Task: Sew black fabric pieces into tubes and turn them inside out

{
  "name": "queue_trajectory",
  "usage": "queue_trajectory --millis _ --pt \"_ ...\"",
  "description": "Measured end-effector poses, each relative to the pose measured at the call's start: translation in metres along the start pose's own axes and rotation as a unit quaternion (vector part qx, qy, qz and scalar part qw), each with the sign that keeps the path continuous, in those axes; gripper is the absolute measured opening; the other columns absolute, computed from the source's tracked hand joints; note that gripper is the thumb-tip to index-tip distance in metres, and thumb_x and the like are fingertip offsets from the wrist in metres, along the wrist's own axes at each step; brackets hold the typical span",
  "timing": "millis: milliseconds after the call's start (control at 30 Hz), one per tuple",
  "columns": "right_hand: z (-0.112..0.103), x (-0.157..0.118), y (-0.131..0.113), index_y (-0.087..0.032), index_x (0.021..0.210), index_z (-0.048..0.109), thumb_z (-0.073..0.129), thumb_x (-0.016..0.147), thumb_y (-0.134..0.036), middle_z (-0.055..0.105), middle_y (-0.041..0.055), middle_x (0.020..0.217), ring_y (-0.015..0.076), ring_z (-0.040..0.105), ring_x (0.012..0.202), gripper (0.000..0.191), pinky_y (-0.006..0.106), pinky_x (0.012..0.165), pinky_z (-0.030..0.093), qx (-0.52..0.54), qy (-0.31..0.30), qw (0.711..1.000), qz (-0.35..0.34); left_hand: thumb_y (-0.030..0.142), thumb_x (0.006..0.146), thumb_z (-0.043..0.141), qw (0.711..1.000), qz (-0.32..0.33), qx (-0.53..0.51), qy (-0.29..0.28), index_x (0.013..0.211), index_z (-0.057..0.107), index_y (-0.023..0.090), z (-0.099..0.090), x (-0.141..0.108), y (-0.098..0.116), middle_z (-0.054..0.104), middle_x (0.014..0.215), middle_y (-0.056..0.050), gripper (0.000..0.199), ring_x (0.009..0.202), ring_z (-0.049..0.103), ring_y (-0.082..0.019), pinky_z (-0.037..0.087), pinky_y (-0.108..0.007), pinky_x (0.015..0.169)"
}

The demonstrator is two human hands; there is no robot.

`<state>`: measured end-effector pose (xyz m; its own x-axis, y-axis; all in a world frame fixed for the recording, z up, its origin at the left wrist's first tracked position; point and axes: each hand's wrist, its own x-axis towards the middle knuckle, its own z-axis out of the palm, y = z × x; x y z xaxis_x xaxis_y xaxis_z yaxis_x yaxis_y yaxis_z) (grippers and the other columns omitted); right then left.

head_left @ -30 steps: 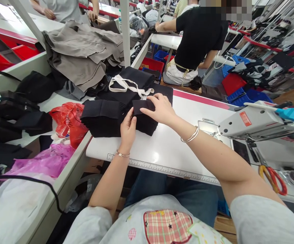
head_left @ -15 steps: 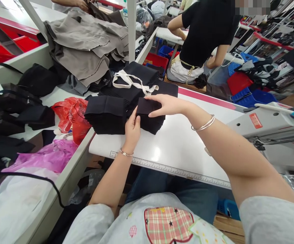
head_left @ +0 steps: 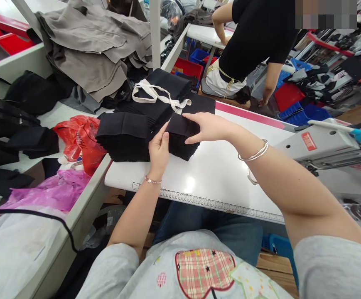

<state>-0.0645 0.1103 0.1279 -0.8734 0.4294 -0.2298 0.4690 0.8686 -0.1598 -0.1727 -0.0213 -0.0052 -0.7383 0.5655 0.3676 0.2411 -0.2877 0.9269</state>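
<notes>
Two stacks of folded black fabric pieces stand side by side near the front of the white sewing table (head_left: 224, 174). My left hand (head_left: 159, 153) is closed on the near left edge of the right-hand fabric stack (head_left: 180, 139), its thumb along the side and its other fingers partly hidden in the gap. Over the same stack's right part lies my right hand (head_left: 207, 126), thumb and fingers apart, fingertips touching the top. The left-hand fabric stack (head_left: 122, 137) sits just beside my left hand. Behind both is a larger black fabric pile (head_left: 168, 83) with a white fabric strip (head_left: 149, 93) looped on it.
A sewing machine (head_left: 320, 145) stands on the right. A ruler strip (head_left: 217, 203) runs along the table's front edge. To the left are a red plastic bag (head_left: 80, 141), a pink bag (head_left: 49, 191) and grey-brown fabric (head_left: 89, 41). A co-worker (head_left: 255, 41) sits ahead.
The view has shifted slightly. My hands keep nearly the same hold and place on the stack. The co-worker now leans over, with one arm reaching down.
</notes>
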Motion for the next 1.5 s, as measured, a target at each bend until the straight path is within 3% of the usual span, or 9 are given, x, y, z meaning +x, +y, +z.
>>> queue_trajectory --millis 133,333,467,600,867,1067,1333,1500 --pt "-0.005 -0.001 0.0 -0.022 0.15 0.036 0.068 0.075 -0.062 0.053 0.0118 0.142 0.0355 0.051 0.129 0.09 0.045 0.101 0.045 0.027 -0.002 1.0 0.004 0.046 0.097 0.045 0.999 -0.001 -0.038 -0.001 0.123 0.066 0.022 0.0 -0.001 -0.008 0.066 0.129 -0.005 0.041 0.124 0.058 -0.019 0.043 -0.034 0.111" --pt "-0.012 0.02 -0.025 -0.017 0.143 0.047 0.044 0.096 -0.054 0.055 0.0103 0.142 0.0294 0.051 0.13 0.06 0.04 0.108 0.039 0.096 0.039 0.994 0.039 0.047 0.099 0.038 0.996 -0.015 -0.088 -0.01 0.125 0.064 0.022 -0.002 -0.003 -0.023 0.063 0.133 -0.006 0.045 0.13 0.054 -0.02 0.038 -0.038 0.116" --pt "0.006 0.046 -0.036 -0.014 0.128 0.061 0.031 0.102 -0.049 0.061 0.0099 0.134 0.0267 0.054 0.128 0.052 0.038 0.107 0.039 0.135 0.055 0.988 0.04 0.046 0.099 0.04 0.999 -0.004 -0.044 -0.026 0.129 0.061 0.022 -0.005 -0.006 -0.017 0.062 0.135 -0.006 0.044 0.131 0.053 -0.019 0.038 -0.037 0.115" --pt "0.028 0.062 -0.035 -0.017 0.118 0.065 0.034 0.101 -0.05 0.065 0.0112 0.127 0.028 0.058 0.121 0.049 0.037 0.101 0.043 0.147 0.07 0.985 0.057 0.043 0.098 0.045 0.999 0.006 0.011 -0.038 0.133 0.058 0.022 -0.006 -0.007 -0.007 0.06 0.137 -0.005 0.043 0.131 0.053 -0.019 0.04 -0.034 0.114" --pt "0.047 0.058 -0.038 -0.021 0.115 0.064 0.031 0.098 -0.052 0.07 0.0109 0.116 0.0313 0.064 0.11 0.048 0.042 0.091 0.049 0.114 0.091 0.983 0.113 0.041 0.097 0.046 0.998 -0.001 0.053 -0.04 0.13 0.061 0.022 -0.006 -0.004 -0.005 0.063 0.134 -0.005 0.041 0.127 0.057 -0.02 0.043 -0.033 0.111" --pt "0.059 0.055 -0.044 -0.022 0.116 0.064 0.033 0.097 -0.053 0.07 0.0106 0.114 0.0337 0.064 0.108 0.047 0.046 0.088 0.05 0.095 0.127 0.979 0.131 0.052 0.095 0.045 0.997 -0.016 0.064 -0.043 0.129 0.061 0.022 -0.008 -0.005 -0.01 0.061 0.136 -0.006 0.048 0.128 0.055 -0.02 0.041 -0.035 0.112" --pt "0.06 0.055 -0.043 -0.021 0.115 0.063 0.032 0.097 -0.054 0.07 0.0114 0.115 0.0336 0.064 0.109 0.049 0.047 0.091 0.05 0.101 0.124 0.98 0.122 0.065 0.093 0.035 0.995 -0.092 -0.023 -0.028 0.124 0.065 0.024 -0.006 -0.006 -0.022 0.062 0.135 -0.006 0.06 0.132 0.052 -0.022 0.037 -0.038 0.115" --pt "0.049 0.053 -0.043 -0.021 0.118 0.063 0.034 0.097 -0.054 0.067 0.0111 0.123 0.0326 0.061 0.116 0.048 0.047 0.096 0.048 0.123 0.089 0.982 0.114 0.065 0.095 0.026 0.995 -0.092 0.011 -0.023 0.125 0.064 0.023 -0.01 -0.01 -0.028 0.063 0.134 -0.007 0.064 0.132 0.052 -0.023 0.039 -0.037 0.114"
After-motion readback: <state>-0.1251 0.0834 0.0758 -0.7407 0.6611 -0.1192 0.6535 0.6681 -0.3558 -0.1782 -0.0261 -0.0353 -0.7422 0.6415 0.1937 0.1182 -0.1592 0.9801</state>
